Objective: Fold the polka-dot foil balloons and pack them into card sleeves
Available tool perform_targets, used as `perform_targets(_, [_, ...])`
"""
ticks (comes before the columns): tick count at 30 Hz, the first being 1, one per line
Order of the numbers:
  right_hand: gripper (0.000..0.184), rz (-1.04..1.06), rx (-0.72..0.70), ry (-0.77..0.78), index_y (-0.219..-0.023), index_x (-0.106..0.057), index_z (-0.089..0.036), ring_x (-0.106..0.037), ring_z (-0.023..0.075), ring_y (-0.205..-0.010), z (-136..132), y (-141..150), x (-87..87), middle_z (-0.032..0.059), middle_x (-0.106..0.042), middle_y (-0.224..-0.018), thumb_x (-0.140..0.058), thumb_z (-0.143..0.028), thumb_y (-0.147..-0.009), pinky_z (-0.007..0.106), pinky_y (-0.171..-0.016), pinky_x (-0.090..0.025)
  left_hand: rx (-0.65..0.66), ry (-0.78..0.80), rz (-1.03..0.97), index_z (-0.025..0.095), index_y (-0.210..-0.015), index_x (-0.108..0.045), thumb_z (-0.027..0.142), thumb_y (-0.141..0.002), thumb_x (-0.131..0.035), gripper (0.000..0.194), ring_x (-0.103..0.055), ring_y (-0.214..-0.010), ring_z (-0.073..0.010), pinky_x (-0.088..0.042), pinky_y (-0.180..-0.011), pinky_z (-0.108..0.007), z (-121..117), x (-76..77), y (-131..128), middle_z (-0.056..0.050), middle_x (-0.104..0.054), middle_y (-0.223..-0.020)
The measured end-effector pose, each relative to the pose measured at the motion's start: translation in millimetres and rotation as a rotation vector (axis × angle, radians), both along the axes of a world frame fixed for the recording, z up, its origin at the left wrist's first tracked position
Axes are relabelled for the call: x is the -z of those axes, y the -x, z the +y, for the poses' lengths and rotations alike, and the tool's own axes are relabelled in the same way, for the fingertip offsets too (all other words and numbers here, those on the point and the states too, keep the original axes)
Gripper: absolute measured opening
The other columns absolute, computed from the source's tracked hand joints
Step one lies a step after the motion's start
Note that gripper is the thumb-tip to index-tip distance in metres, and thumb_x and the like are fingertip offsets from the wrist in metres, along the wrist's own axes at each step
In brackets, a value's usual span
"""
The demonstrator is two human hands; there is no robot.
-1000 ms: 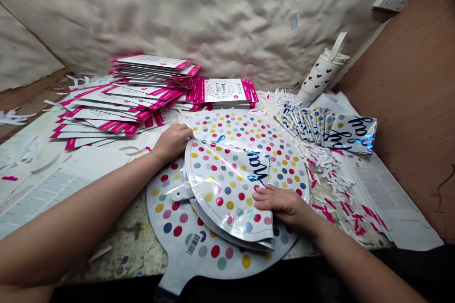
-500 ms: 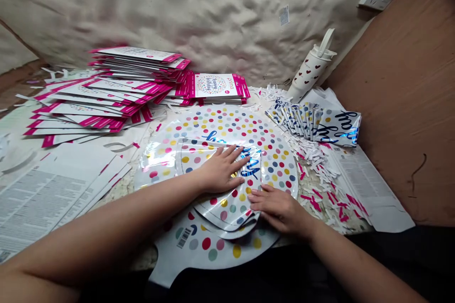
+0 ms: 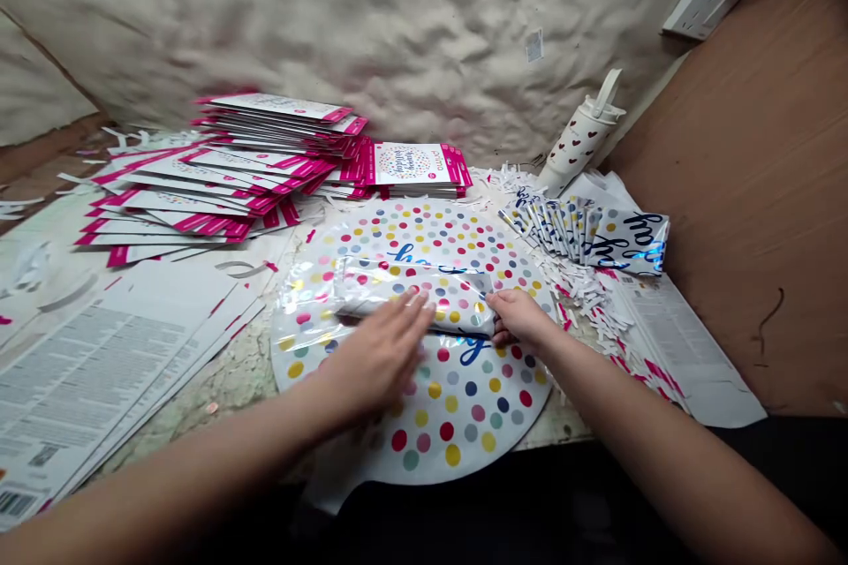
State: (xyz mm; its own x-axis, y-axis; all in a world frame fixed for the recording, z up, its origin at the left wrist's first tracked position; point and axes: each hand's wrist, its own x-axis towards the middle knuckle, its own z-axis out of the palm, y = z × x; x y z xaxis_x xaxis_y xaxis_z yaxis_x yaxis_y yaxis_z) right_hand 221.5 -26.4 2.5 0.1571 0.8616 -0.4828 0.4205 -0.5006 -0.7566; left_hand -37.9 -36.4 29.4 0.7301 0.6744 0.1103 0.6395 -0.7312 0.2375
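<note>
A foil balloon (image 3: 457,290), white with coloured dots, is folded into a long flat strip. It lies across a flat round dotted foil balloon (image 3: 477,424) with blue lettering, whose tail points toward me at the lower left. My right hand (image 3: 523,318) pinches the strip's right end between thumb and fingers. Slightly blurred, my left hand (image 3: 384,353) is over the strip's lower left edge with its fingers stretched out flat. Whether its palm presses on the foil is hard to tell. Part of the lower balloon's lettering is hidden under the strip.
Pink-and-white printed packets (image 3: 218,185) are piled at the back left, with another stack (image 3: 411,166) beside them. Printed sheets (image 3: 125,362) lie at left. Folded foil balloons (image 3: 623,238), paper shreds (image 3: 602,309) and a heart-patterned tumbler (image 3: 579,141) stand or lie at right.
The upper balloon has gone from a wider half-round fold to a narrow strip. My right hand has moved up and now grips its end; my left hand has shifted down and left.
</note>
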Motion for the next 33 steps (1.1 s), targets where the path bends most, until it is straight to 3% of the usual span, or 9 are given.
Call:
perform_targets(3, [0.033,-0.064,0.008,-0.035,-0.073,-0.049,-0.019,-0.058,0.0134,-0.043,-5.1,-4.0,-13.0,-0.0011,-0.054,-0.049,-0.046,-0.05,-0.085,0.028,-0.047,-0.052,-0.044,0.1,0.133,0.008,-0.138,-0.032,0.059,-0.084,-0.035,0.075,-0.018,-0.134,-0.0354,-0.023,-0.106,-0.05,-20.8,19.2,-21.9,-0.018,-0.025,-0.145])
perform_targets(5, [0.031,-0.247,-0.034,-0.252,-0.086,-0.055,-0.018,-0.064,0.0186,-0.06,-15.5,1.4,-21.9,0.0066,-0.064,-0.068,-0.049,-0.048,-0.084,0.032,-0.055,-0.054,-0.089,0.144,0.168,0.006,-0.139,-0.028,0.064,-0.082,-0.032,0.081,-0.012,-0.135,-0.0366,-0.022,-0.106,-0.051,-19.0,27.5,-23.7,-0.02,-0.02,-0.146])
perform_targets(9, [0.031,-0.724,-0.613,-0.852,-0.112,-0.055,-0.012,-0.058,0.0291,-0.104,-43.0,37.9,-19.3,0.0185,-0.061,-0.112,-0.045,-0.029,-0.088,0.042,-0.084,-0.05,-0.086,0.178,0.199,0.004,-0.14,-0.023,0.064,-0.082,-0.031,0.084,-0.006,-0.135,-0.0357,-0.016,-0.109,-0.049,-10.6,30.5,-17.4,-0.02,-0.015,-0.146])
perform_targets(12, [0.037,-0.938,-0.838,-0.786,-0.119,-0.052,-0.005,-0.053,0.0322,-0.113,-50.4,58.6,-3.7,0.0229,-0.055,-0.122,-0.044,-0.009,-0.083,0.045,-0.088,-0.048,-0.085,0.162,0.183,0.005,-0.14,-0.026,0.064,-0.082,-0.032,0.083,-0.008,-0.135,-0.0356,-0.015,-0.109,-0.048,-11.1,31.5,-15.1,-0.02,-0.016,-0.146])
perform_targets(20, [0.028,-1.08,-0.735,-0.698,-0.099,-0.063,-0.005,-0.061,0.0343,-0.097,-36.7,35.5,-15.0,0.0247,-0.065,-0.097,-0.042,-0.002,-0.081,0.051,-0.084,-0.049,-0.115,0.155,0.159,0.004,-0.136,-0.033,0.058,-0.084,-0.032,0.075,-0.017,-0.134,-0.0328,-0.023,-0.107,-0.046,-7.2,26.1,-19.9,-0.021,-0.026,-0.143])
perform_targets(24, [0.028,-0.887,-0.833,-1.102,-0.107,-0.058,-0.016,-0.055,0.0263,-0.11,-64.8,41.7,-26.7,0.0116,-0.066,-0.101,-0.04,-0.009,-0.086,0.05,-0.101,-0.036,-0.183,0.099,0.105,0.003,-0.132,-0.041,0.033,-0.084,-0.041,0.056,-0.034,-0.129,-0.0304,-0.031,-0.105,-0.042,1.8,24.6,-16.1,-0.021,-0.038,-0.137])
perform_targets(26, [0.041,-0.709,-0.72,-1.27,-0.125,-0.045,-0.022,-0.041,0.0254,-0.125,-78.8,39.0,-20.3,0.0095,-0.056,-0.122,-0.045,-0.012,-0.085,0.05,-0.106,-0.029,-0.186,0.108,0.071,0.008,-0.133,-0.041,0.02,-0.083,-0.038,0.051,-0.038,-0.127,-0.0269,-0.033,-0.105,-0.039,4.3,26.3,-7.1,-0.016,-0.041,-0.137])
perform_targets(30, [0.084,-0.536,-0.292,-0.926,-0.143,-0.005,-0.021,-0.017,0.0299,-0.136,-84.7,20.9,7.2,0.0135,-0.02,-0.148,-0.058,-0.023,-0.077,0.052,-0.106,-0.03,-0.058,0.161,0.046,0.03,-0.137,-0.034,0.019,-0.085,-0.036,0.053,-0.034,-0.129,-0.025,-0.034,-0.104,-0.041,1.6,27.5,13.6,-0.004,-0.035,-0.143])
perform_targets(33, [0.094,-0.507,-0.308,-0.821,-0.143,0.005,-0.021,-0.015,0.0285,-0.136,-73.9,13.6,17.9,0.0134,-0.013,-0.15,-0.059,-0.023,-0.075,0.049,-0.106,-0.031,0.078,0.158,0.086,0.04,-0.137,-0.028,0.018,-0.084,-0.042,0.059,-0.026,-0.133,-0.0288,-0.032,-0.104,-0.044,-2.5,25.4,20.5,-0.001,-0.023,-0.148])
